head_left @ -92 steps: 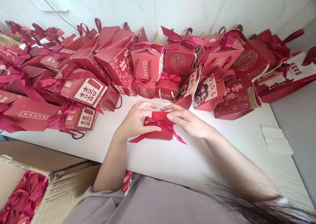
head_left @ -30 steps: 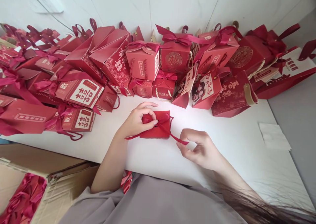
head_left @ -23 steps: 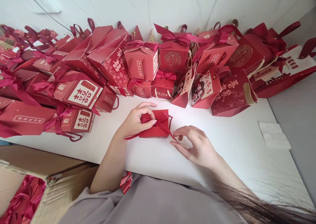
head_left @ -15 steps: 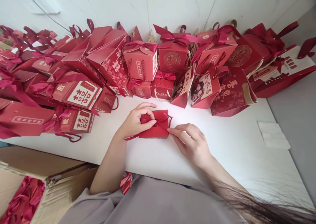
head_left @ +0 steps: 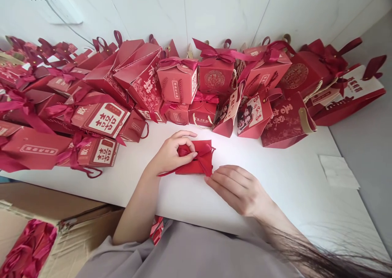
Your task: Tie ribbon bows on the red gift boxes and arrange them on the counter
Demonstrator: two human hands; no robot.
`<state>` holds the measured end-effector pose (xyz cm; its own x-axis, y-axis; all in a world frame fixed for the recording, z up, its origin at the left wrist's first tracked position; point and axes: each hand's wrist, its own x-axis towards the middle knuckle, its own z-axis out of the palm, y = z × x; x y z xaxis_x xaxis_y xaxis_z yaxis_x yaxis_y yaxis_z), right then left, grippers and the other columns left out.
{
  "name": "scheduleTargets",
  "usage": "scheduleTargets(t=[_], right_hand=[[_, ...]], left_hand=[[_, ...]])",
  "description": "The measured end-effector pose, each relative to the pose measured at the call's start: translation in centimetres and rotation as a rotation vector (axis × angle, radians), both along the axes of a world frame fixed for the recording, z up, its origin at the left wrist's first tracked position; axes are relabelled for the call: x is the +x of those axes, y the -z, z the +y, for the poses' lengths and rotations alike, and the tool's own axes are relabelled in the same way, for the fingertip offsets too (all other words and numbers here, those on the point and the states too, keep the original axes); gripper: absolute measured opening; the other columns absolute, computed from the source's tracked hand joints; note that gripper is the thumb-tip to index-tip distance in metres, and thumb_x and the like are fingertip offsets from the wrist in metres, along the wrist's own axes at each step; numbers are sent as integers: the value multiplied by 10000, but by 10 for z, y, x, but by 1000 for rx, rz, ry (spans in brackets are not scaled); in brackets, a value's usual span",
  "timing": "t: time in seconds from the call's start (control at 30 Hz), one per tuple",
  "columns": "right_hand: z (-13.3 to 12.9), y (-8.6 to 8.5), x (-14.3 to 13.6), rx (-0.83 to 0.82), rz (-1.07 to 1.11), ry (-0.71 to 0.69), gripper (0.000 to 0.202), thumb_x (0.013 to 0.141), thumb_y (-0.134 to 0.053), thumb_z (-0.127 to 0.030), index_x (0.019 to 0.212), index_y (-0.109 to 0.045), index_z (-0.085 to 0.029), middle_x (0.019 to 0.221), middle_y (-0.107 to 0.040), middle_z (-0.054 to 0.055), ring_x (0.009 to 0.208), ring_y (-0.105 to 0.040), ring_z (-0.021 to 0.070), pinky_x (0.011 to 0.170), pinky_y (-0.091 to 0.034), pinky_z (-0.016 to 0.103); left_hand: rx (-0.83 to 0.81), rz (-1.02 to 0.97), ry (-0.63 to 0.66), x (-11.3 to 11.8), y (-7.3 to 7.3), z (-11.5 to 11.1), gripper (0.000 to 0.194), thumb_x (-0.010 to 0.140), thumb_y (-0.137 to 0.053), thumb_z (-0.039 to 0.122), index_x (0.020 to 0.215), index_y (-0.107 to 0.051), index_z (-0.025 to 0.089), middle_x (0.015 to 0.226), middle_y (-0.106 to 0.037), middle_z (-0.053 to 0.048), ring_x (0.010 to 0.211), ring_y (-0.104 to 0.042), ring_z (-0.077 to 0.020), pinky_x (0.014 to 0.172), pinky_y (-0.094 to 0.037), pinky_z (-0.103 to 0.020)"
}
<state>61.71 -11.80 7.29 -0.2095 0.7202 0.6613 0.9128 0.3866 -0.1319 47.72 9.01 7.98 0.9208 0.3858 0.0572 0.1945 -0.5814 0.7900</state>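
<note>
A small red gift box sits on the white table in front of me, with a twisted cord handle showing at its right side. Across its top runs a red ribbon. My left hand lies over the box's left part, thumb and forefinger pinching the ribbon at its middle; one ribbon tail pokes out below the wrist. At the lower right corner of the box, my right hand is closed, its fingertips gripping the other ribbon end. The fingers of the left hand partly hide the ribbon's loop.
Rows of red gift boxes with ribbons stand along the wall and fill the table's left side. A white tissue lies at the right. An open cardboard carton holding red ribboned items is at the lower left.
My right hand has drawn the ribbon end down towards me, past the box's front edge. The left hand keeps its pinch. The whole view has shifted slightly.
</note>
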Motion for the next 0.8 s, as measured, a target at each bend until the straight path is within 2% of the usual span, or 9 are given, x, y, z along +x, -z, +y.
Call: scheduleTargets(t=[0.13, 0.3, 0.4, 0.5, 0.67, 0.8], right_hand=[[-8, -5, 8, -163, 36, -35, 215, 957, -517, -65, 1055, -687, -152, 942, -724, 75, 898, -647, 205, 800, -542, 364], [-18, -7, 27, -452, 94, 23, 246, 944, -496, -56, 1020, -677, -203, 1004, -704, 85, 933, -645, 227, 784, -520, 396], [-20, -8, 41, -519, 104, 75, 254, 933, -490, -60, 969, -681, -224, 949, -708, 74, 869, -662, 224, 751, -512, 386], [-17, -14, 51, -528, 113, 126, 210, 947, -495, -116, 944, -670, -231, 840, -697, 56, 775, -658, 218, 692, -494, 359], [-4, -35, 59, -568, 238, 173, 194, 963, -452, -153, 1019, -620, -233, 909, -694, 58, 777, -654, 210, 659, -493, 327], [22, -48, 57, -604, 316, 148, 173, 999, -435, -229, 1054, -600, -225, 986, -675, 71, 861, -641, 220, 723, -505, 345]], left_hand=[[-11, -6, -10, -1, 1, 1, 86, 845, -670, 283, 806, -663, 207, 1321, -588, -58, 1244, -559, -230, 1115, -398, -393], [-122, -71, -55, -6, 4, 9, 140, 901, -610, 334, 858, -638, 204, 1303, -605, -90, 1263, -549, -240, 1120, -402, -430], [-176, -189, -181, -11, 8, 18, 163, 918, -588, 369, 931, -611, 208, 1241, -630, -97, 1230, -572, -231, 1056, -466, -418], [-146, -265, -256, -17, 9, 24, 172, 912, -595, 374, 974, -605, 213, 1210, -635, -89, 1218, -577, -225, 1046, -469, -411], [-154, -220, -112, -21, 6, 22, 206, 893, -614, 389, 1015, -616, 222, 1315, -569, -106, 1300, -507, -247, 1083, -437, -425], [-130, -144, -20, -19, 5, 18, 164, 892, -615, 361, 920, -602, 200, 1352, -542, -116, 1309, -493, -256, 1137, -365, -453]])
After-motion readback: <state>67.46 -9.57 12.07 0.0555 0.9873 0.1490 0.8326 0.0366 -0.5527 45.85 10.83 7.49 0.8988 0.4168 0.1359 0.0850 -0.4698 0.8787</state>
